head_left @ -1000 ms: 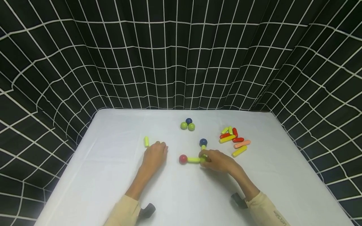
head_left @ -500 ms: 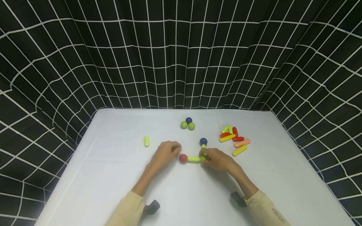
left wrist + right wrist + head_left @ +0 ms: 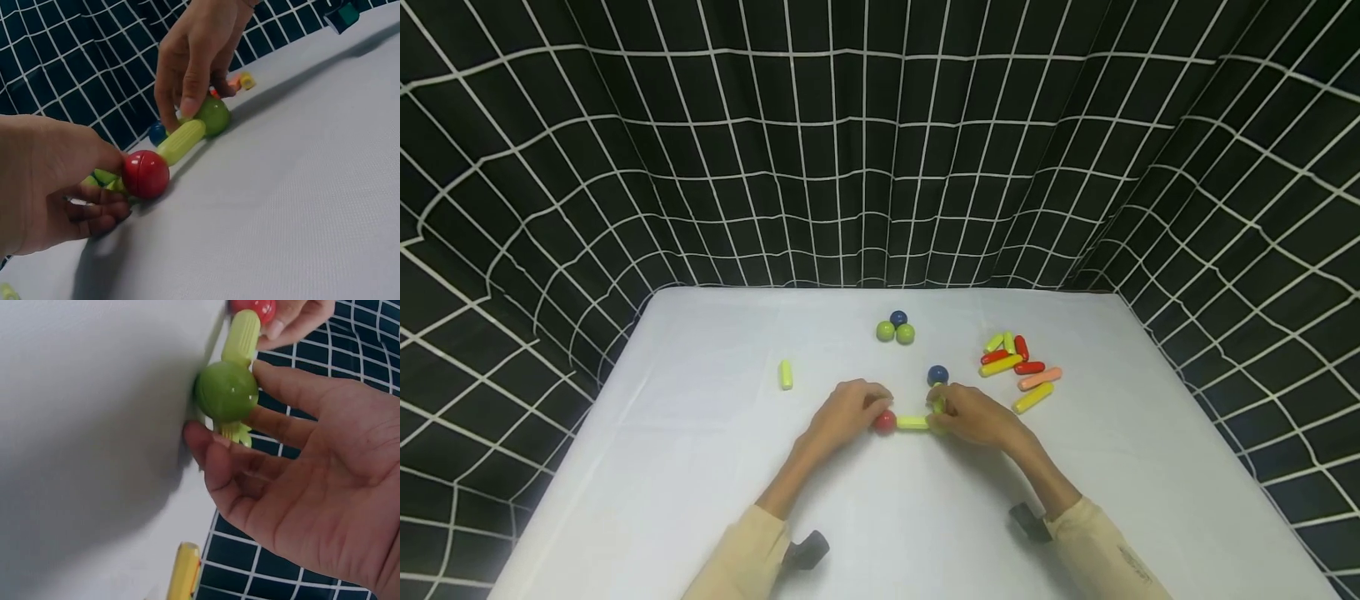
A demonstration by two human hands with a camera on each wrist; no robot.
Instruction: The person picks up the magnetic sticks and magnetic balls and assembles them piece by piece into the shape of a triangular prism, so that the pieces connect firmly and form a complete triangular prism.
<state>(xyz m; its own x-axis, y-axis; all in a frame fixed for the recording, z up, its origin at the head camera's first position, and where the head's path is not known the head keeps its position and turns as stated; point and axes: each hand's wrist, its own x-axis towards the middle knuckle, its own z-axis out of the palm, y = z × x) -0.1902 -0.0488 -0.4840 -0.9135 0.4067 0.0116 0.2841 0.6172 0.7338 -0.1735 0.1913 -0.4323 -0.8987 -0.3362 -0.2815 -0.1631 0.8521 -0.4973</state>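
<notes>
The fingers of the left hand (image 3: 846, 407) are drawn in close, thumb against the red ball (image 3: 146, 175), and seem to pinch a short yellow-green piece (image 3: 119, 185) behind it, mostly hidden. The fingers of the right hand (image 3: 976, 414) hold the green ball (image 3: 226, 392) between thumb and fingertips. Between these two balls lies a yellow-green stick (image 3: 182, 142), touching both. From the green ball a second stick (image 3: 230, 431), partly covered, runs away from the person to a blue ball (image 3: 937, 375), so the row bends at the green one. It all sits on the white tabletop (image 3: 625, 500).

Farther back, two loose green balls (image 3: 885, 331) nestle against a dark blue ball (image 3: 898, 318). Off to the right lie yellow sticks (image 3: 1002, 366), red sticks (image 3: 1029, 367), a salmon stick (image 3: 1040, 379) and small lime sticks (image 3: 1008, 342); a lone lime stick (image 3: 786, 375) lies left of the hands. Beige sleeves (image 3: 745, 554) cover the forearms, and a black curtain (image 3: 880, 150) with white gridlines surrounds the far side
</notes>
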